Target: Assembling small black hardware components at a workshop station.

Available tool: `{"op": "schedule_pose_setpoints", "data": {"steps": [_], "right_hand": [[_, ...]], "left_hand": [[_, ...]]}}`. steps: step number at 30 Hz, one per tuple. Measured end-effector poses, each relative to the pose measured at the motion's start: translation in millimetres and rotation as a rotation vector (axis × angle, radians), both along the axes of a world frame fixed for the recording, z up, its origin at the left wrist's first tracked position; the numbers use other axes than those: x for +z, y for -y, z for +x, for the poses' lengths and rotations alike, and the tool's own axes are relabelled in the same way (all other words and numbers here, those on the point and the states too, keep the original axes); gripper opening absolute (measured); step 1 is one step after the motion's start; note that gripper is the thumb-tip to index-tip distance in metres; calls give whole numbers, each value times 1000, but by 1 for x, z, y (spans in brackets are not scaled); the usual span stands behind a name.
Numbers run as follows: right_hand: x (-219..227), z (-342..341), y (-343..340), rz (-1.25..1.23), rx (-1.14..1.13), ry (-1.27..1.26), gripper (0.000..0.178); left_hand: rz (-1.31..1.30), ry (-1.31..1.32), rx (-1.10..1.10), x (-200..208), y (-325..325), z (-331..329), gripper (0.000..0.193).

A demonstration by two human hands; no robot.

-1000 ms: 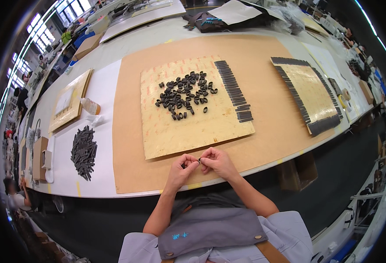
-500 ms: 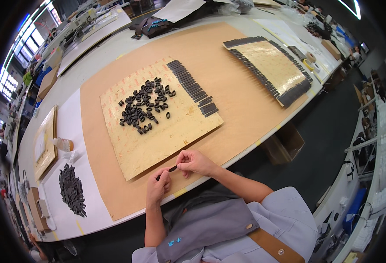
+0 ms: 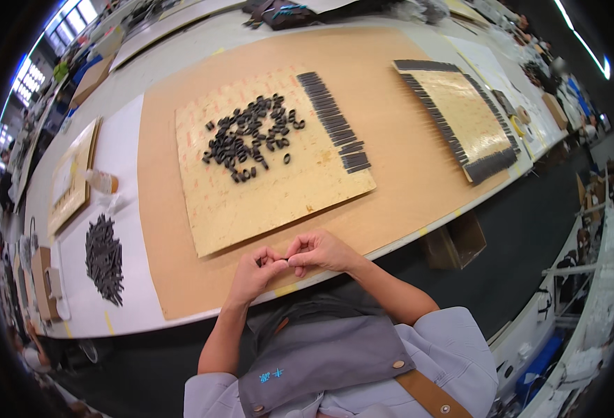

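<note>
Close to the table's front edge, my left hand (image 3: 255, 272) and my right hand (image 3: 323, 251) meet, fingertips pinched together. A small black strip (image 3: 285, 259) is gripped between them, mostly covered by the fingers. Just beyond lies a yellowish board (image 3: 251, 219). A heap of small black loops (image 3: 241, 143) rests on it. Along its right side runs a column of flat black strips (image 3: 329, 115). At the left, a pile of loose black strips (image 3: 103, 261) sits on white paper (image 3: 122, 209).
A second yellowish board (image 3: 450, 101), edged with black strips, lies at the right. Brown paper (image 3: 390, 202) covers the table's middle. At the left are a bottle (image 3: 102, 181) and another board (image 3: 73, 174). Below the table's right edge stands an open cardboard box (image 3: 457, 240).
Both hands have drawn together, and the strip stretched between them is now mostly hidden by fingers. The view has shifted, so the boards appear farther right and higher.
</note>
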State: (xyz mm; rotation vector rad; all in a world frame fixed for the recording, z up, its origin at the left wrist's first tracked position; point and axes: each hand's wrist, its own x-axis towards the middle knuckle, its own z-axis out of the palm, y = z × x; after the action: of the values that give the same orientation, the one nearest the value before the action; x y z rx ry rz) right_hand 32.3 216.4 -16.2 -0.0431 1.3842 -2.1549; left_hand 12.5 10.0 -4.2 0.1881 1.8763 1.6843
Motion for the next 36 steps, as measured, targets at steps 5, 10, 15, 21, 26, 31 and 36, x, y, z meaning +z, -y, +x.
{"op": "schedule_pose_setpoints", "data": {"steps": [5,10,15,21,26,31,36], "right_hand": [[8,2,-1,117,-110,-8,7],[8,-6,1,112,-127,38,10],[2,-5,7,132,-92,56,11],[7,0,13,196,-116,16,11],[7,-2,17,224,-161,0,10],[5,-4,14,213,-138,13,9],[7,-3,12,218,-110,19,8]], "left_hand": [[-97,-101,-29,10,-11,-4,16],[54,90,28,9,-5,-5,17],[61,79,17,1,2,-1,15],[-14,38,44,-5,-2,2,14],[-11,16,62,-6,-4,1,15],[47,29,50,-8,0,-1,16],[12,41,77,-5,-1,0,17]]}}
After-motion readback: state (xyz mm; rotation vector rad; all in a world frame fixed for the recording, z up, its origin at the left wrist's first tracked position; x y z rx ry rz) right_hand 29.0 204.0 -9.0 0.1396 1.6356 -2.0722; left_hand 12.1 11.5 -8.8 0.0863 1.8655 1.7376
